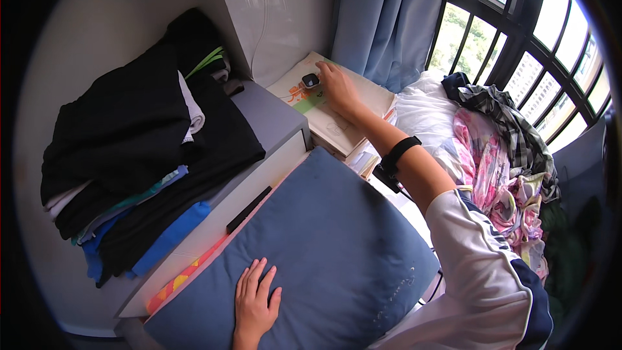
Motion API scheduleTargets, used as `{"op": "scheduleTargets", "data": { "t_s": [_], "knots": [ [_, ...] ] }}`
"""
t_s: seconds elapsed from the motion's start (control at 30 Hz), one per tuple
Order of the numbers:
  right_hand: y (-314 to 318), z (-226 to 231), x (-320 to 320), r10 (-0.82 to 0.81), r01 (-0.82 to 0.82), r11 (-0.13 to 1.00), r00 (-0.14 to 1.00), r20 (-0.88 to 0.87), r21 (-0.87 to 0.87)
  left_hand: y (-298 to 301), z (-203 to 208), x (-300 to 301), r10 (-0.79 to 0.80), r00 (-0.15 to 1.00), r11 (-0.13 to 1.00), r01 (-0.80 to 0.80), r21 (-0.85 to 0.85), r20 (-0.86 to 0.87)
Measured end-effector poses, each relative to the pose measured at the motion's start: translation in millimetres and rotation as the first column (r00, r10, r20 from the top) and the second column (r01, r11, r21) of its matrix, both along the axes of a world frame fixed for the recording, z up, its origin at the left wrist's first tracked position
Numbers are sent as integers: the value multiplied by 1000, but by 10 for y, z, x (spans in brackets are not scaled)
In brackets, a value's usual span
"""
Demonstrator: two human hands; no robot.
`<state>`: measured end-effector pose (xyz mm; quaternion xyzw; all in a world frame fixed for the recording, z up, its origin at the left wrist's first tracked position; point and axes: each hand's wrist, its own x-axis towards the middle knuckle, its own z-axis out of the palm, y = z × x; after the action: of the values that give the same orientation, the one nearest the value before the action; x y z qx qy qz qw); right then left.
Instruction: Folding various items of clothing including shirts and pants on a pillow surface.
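Observation:
My left hand point(256, 299) lies flat on a dark blue cushion point(324, 233), its fingers spread and holding nothing. My right hand point(338, 89) reaches out over a stack of large flat books or folders point(337, 128) beside the curtain. Close by its fingertips sits a small dark, rounded-square object with a pale rim point(310, 80), much like a smartwatch face. The right fingers look stretched out and apart; whether they touch the object I cannot tell. A black band circles my right forearm.
Folded dark clothes point(123, 116) are piled on a grey cabinet point(275, 113) at left. Pink floral cloth point(483, 149), a plaid garment point(512, 116) and white bedding point(424, 110) are heaped at right under a barred window point(505, 26). A blue curtain point(389, 19) hangs behind the stack.

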<state>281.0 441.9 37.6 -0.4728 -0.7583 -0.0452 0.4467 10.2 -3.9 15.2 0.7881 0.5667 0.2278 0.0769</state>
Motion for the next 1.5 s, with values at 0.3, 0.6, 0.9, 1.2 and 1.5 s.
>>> {"op": "scheduleTargets", "data": {
  "t_s": [0.3, 0.6, 0.9, 1.2, 1.5],
  "knots": [
    [46, -38, -21, 63, -70, 996, 992, 105, 59, -8, 4, -1, 5, 999, 1000, -4, -23, 32],
    [116, -101, -30, 154, -144, 988, 925, 347, -55, 28, 23, -1, 10, 1000, 1000, -10, -4, 10],
    [98, -40, -72, 82, -60, 996, 899, 430, -65, 8, 49, -23, 24, 1000, 999, -23, -37, 7],
    [183, -86, 14, 149, -155, 988, 963, 222, 10, -8, 106, -4, 10, 999, 1000, -10, 1, 31],
    [727, -358, 163, 334, -348, 937, 897, 289, -4, -120, -251, -99, 1, 997, 980, -17, 197, 82]
  ]
}}
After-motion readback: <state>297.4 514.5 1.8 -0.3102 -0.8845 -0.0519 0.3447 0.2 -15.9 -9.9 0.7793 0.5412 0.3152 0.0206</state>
